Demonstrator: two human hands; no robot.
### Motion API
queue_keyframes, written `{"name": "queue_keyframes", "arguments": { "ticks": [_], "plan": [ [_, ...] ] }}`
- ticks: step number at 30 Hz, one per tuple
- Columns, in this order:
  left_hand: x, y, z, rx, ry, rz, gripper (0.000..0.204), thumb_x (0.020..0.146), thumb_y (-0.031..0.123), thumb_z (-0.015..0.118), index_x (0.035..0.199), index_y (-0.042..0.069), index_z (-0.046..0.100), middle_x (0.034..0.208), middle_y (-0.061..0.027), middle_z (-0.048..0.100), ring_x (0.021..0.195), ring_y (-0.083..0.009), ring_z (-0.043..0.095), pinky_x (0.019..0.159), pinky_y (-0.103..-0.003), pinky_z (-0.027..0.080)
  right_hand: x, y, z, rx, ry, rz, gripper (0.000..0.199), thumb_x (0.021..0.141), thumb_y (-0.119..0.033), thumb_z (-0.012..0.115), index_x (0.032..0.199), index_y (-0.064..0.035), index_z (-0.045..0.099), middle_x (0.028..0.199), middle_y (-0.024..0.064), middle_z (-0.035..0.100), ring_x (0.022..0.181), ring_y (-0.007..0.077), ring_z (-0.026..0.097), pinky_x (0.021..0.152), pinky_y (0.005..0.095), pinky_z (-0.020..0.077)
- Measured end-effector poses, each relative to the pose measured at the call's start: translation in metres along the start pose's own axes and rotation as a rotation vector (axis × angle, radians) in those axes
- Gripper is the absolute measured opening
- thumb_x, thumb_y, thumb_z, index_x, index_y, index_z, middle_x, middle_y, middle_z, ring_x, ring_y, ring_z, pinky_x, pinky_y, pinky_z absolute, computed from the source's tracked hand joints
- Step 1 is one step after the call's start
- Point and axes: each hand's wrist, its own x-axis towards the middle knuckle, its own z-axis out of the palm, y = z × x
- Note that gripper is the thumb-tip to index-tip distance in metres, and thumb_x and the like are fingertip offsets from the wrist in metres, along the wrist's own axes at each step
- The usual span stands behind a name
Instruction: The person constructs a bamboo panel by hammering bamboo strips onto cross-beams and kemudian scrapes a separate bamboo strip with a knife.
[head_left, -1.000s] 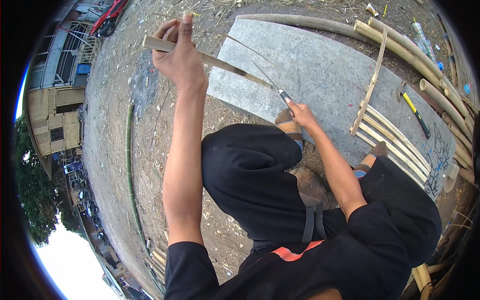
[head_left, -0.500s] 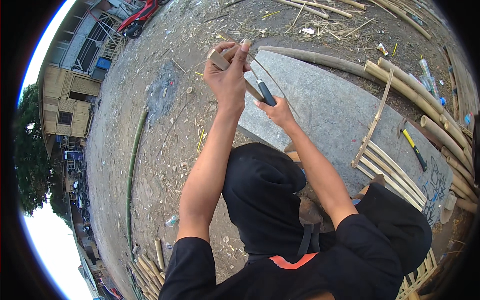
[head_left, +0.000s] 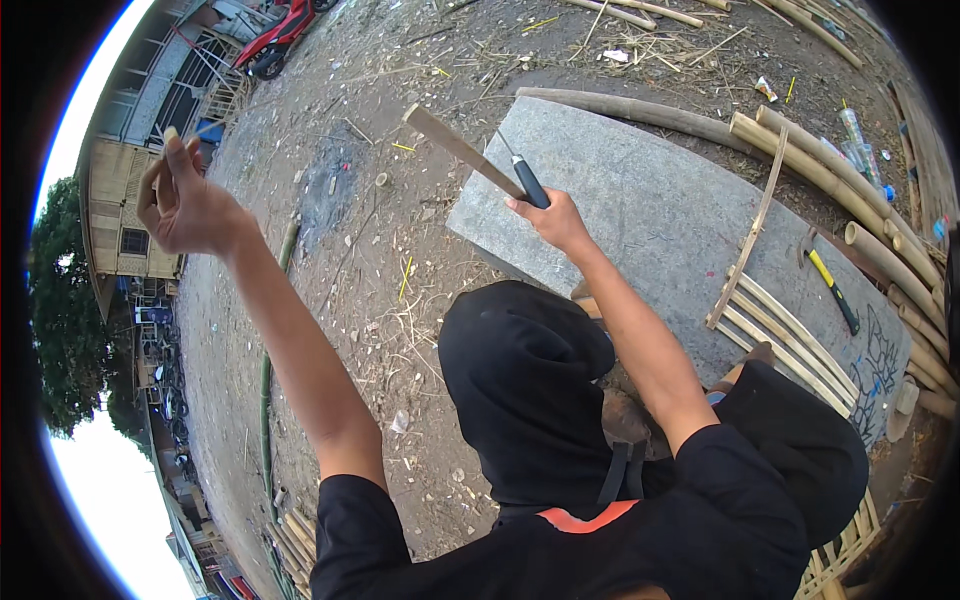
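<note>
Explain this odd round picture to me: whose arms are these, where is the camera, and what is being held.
There is no machine here. A person wears a wide fisheye camera on the head, looking down, so straight edges bend and the person's own arms rise from the bottom edge. The left hand is raised far out to the left, pinching what looks like a thin pale sliver, too small to tell for sure. The right hand grips a dark-handled knife together with a flat bamboo strip that sticks up to the left. Below lies a grey stone slab on dirt ground. Split bamboo slats rest on the slab's right part, a yellow-handled hammer lies beside them, and whole bamboo poles border the slab.
</note>
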Motion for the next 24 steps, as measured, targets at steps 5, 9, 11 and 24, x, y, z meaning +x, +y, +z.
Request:
{"name": "queue_keyframes", "arguments": {
  "ticks": [5,9,11,24],
  "plan": [
    [-0.01,-0.065,-0.103,0.332,0.057,-0.12,0.017,0.085,0.003,0.072,0.096,0.0,0.059,0.101,-0.0204,0.068,0.081,-0.0228,0.07,0.063,-0.025,0.059,0.008,0.0,0.003,-0.025,-0.028,0.006,0.045,0.076,-0.047,0.077,0.076,-0.0029,0.067,0.061,0.0047,0.058,0.06,0.0163,0.057,0.06,0.0335,0.0453],
    [-0.051,-0.052,-0.108,0.78,-0.065,-0.412,0.031,0.09,0.012,0.068,0.115,-0.001,0.058,0.122,-0.0237,0.058,0.109,-0.0284,0.062,0.087,-0.033,0.056,0.008,-0.001,0.002,-0.064,-0.054,-0.009,0.047,0.076,-0.048,0.078,0.071,-0.0035,0.064,0.06,0.0033,0.056,0.059,0.015,0.055,0.059,0.0331,0.0445],
    [-0.072,-0.033,-0.09,0.643,-0.16,-0.565,0.036,0.094,0.018,0.064,0.125,0.003,0.056,0.127,-0.0203,0.057,0.118,-0.0289,0.057,0.098,-0.037,0.05,0.013,0.003,0.005,-0.104,-0.062,-0.022,0.047,0.076,-0.048,0.078,0.07,-0.0038,0.063,0.059,0.0026,0.055,0.058,0.0143,0.053,0.058,0.0328,0.0438],
    [-0.135,0.005,0.01,-0.376,-1.008,-0.712,0.034,0.098,0.014,0.056,0.13,0.004,0.058,0.124,-0.0152,0.062,0.108,-0.0213,0.063,0.087,-0.036,0.057,0.018,0.001,-0.012,-0.108,-0.212,-0.017,0.052,0.075,-0.053,0.078,0.082,-0.002,0.067,0.065,0.0017,0.056,0.066,0.0142,0.055,0.065,0.0317,0.0452]
  ]
}}
